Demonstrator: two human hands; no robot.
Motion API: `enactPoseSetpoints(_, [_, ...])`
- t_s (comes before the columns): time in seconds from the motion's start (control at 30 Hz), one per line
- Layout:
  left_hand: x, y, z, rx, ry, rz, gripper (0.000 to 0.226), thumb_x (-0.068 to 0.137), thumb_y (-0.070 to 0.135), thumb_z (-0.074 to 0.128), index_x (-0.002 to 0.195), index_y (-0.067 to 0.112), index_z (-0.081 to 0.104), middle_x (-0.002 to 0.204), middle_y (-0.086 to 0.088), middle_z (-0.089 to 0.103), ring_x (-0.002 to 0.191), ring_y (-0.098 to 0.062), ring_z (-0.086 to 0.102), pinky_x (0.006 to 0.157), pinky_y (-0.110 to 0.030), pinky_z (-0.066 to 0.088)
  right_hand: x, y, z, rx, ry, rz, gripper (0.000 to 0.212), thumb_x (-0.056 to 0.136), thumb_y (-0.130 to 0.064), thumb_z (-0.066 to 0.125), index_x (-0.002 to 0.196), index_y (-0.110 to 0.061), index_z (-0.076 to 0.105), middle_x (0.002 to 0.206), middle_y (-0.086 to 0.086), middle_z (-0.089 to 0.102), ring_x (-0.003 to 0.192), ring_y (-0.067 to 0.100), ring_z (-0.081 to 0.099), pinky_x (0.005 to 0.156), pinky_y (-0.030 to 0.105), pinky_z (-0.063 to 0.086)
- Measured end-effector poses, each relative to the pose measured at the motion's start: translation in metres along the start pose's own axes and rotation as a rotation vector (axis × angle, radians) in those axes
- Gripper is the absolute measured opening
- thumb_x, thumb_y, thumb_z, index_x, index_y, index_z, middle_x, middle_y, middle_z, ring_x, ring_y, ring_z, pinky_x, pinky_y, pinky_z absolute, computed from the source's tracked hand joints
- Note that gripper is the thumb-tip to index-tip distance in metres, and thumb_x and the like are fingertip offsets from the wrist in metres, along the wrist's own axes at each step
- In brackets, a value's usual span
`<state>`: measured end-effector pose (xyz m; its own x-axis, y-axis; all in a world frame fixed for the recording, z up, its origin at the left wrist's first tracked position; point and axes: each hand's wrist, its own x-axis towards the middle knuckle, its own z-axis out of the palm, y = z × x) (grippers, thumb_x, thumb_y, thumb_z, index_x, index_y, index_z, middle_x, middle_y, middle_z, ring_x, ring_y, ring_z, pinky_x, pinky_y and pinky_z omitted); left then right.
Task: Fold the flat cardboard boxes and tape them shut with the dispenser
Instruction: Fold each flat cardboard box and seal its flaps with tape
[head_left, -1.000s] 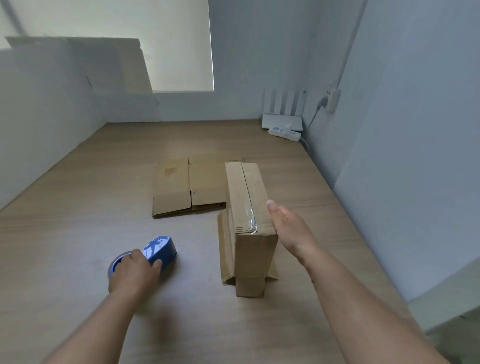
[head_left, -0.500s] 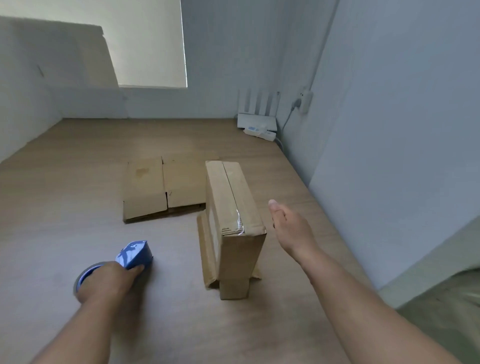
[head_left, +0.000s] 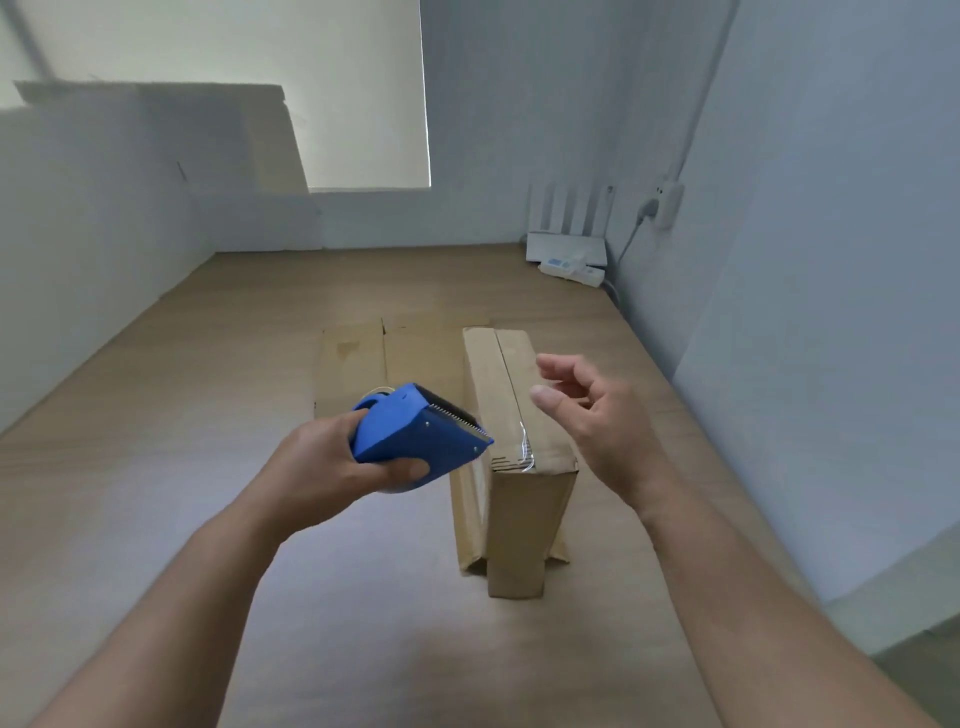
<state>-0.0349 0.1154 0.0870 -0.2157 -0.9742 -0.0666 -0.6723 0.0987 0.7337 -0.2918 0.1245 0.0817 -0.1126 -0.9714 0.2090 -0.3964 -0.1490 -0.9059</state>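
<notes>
Wood-grain table (head_left: 156, 519) fills the lower frame, and both forearms reach in from the bottom edge. At centre left, the left hand (head_left: 332, 462) wraps its fingers and thumb round the blue tape dispenser (head_left: 410, 431). The dispenser is held in the air above the tabletop, with its toothed blade pointing right toward the box. Just right of it stands the folded cardboard box (head_left: 519, 519), narrow and upright on the table. Its top flaps meet in a seam with clear tape over the near end, and loose flaps splay at its foot. The right hand (head_left: 597, 421) hovers over the box's right top edge, fingers loosely bent and apart, holding nothing. Whether it touches the cardboard cannot be told. Behind the dispenser, flat cardboard (head_left: 353, 358) lies on the table. In the far right corner sit a white router (head_left: 566, 244) and a power strip (head_left: 571, 270).
</notes>
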Motion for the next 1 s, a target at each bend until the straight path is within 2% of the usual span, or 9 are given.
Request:
enactPoseSetpoints(0.17, [-0.012, 0.026, -0.002, 0.033, -0.100, 0.110, 0.023, 0.073, 0.030, 0.080, 0.081, 0.041, 0.062, 0.075, 0.030, 0.065, 0.071, 0.003, 0.060, 0.056, -0.012, 0.044, -0.015, -0.022, -0.003, 0.176, -0.236, -0.036, 0.046, 0.081, -0.028, 0.068, 0.125, -0.018, 0.058, 0.116, -0.008, 0.062, 0.089, -0.008, 0.058, 0.078, 0.010, 0.046])
enactPoseSetpoints(0.33, [-0.015, 0.032, -0.001, 0.047, -0.126, 0.104, 0.018, 0.074, 0.028, 0.079, 0.082, 0.035, 0.065, 0.074, 0.024, 0.066, 0.067, 0.000, 0.060, 0.055, -0.012, 0.044, -0.030, -0.024, -0.013, 0.315, -0.245, -0.048, 0.048, 0.071, -0.049, 0.065, 0.109, -0.021, 0.066, 0.103, 0.001, 0.070, 0.090, 0.011, 0.065, 0.076, 0.022, 0.051])
enactPoseSetpoints(0.4, [-0.015, 0.032, -0.001, 0.057, -0.138, 0.095, 0.017, 0.074, 0.031, 0.079, 0.083, 0.033, 0.065, 0.075, 0.023, 0.066, 0.066, -0.002, 0.060, 0.056, -0.014, 0.044, -0.033, -0.023, -0.009, 0.261, -0.186, -0.048, 0.029, 0.072, -0.042, 0.071, 0.096, -0.025, 0.067, 0.092, 0.002, 0.070, 0.085, 0.018, 0.064, 0.080, 0.032, 0.053])
enactPoseSetpoints(0.47, [-0.014, 0.034, -0.001, 0.064, -0.152, 0.092, 0.017, 0.074, 0.032, 0.079, 0.085, 0.033, 0.066, 0.075, 0.023, 0.066, 0.066, -0.002, 0.060, 0.058, -0.016, 0.044, -0.033, -0.022, -0.006, 0.193, -0.110, -0.072, 0.006, 0.082, -0.020, 0.071, 0.086, -0.022, 0.066, 0.078, -0.001, 0.067, 0.074, 0.013, 0.060, 0.077, 0.037, 0.053])
enactPoseSetpoints(0.6, [-0.016, 0.042, -0.003, 0.066, -0.193, 0.090, 0.017, 0.075, 0.033, 0.077, 0.086, 0.030, 0.065, 0.072, 0.024, 0.066, 0.066, 0.000, 0.061, 0.055, -0.014, 0.043, -0.034, -0.021, -0.008, 0.110, -0.057, -0.092, 0.015, 0.089, -0.008, 0.063, 0.081, -0.021, 0.065, 0.070, -0.008, 0.061, 0.065, 0.004, 0.054, 0.066, 0.028, 0.051])
enactPoseSetpoints(0.67, [-0.019, 0.049, -0.008, 0.037, -0.205, 0.062, 0.031, 0.066, 0.050, 0.077, 0.085, 0.030, 0.066, 0.072, 0.022, 0.067, 0.067, -0.004, 0.062, 0.056, -0.014, 0.044, -0.037, -0.023, -0.007, 0.100, -0.046, -0.088, 0.016, 0.091, -0.010, 0.060, 0.082, -0.023, 0.064, 0.071, -0.009, 0.061, 0.064, 0.002, 0.055, 0.061, 0.020, 0.047])
enactPoseSetpoints(0.77, [-0.019, 0.057, -0.012, 0.103, -0.202, 0.080, 0.079, 0.029, 0.087, 0.067, 0.084, 0.032, 0.066, 0.076, 0.019, 0.068, 0.070, -0.005, 0.064, 0.057, -0.018, 0.047, -0.038, -0.026, -0.002, 0.047, 0.018, -0.055, 0.016, 0.094, -0.014, 0.055, 0.083, -0.024, 0.061, 0.072, -0.005, 0.062, 0.064, 0.007, 0.057, 0.057, 0.021, 0.047])
enactPoseSetpoints(0.87, [-0.017, 0.065, -0.014, 0.109, -0.209, 0.057, 0.079, 0.029, 0.083, 0.068, 0.085, 0.028, 0.068, 0.073, 0.013, 0.069, 0.067, -0.006, 0.064, 0.053, -0.015, 0.047, -0.038, -0.030, -0.003, 0.022, 0.085, -0.076, 0.015, 0.095, -0.014, 0.054, 0.084, -0.021, 0.059, 0.069, -0.007, 0.058, 0.062, 0.005, 0.054, 0.060, 0.027, 0.051])
enactPoseSetpoints(1.0, [-0.017, 0.072, -0.038, 0.071, -0.304, 0.007, 0.077, 0.021, 0.086, 0.072, 0.073, 0.029, 0.073, 0.071, 0.009, 0.072, 0.063, -0.009, 0.068, 0.055, -0.018, 0.047, -0.041, -0.030, -0.008, 0.041, 0.068, -0.083, 0.013, 0.095, -0.013, 0.053, 0.085, -0.017, 0.059, 0.068, -0.007, 0.056, 0.054, 0.001, 0.055, 0.052, 0.017, 0.048])
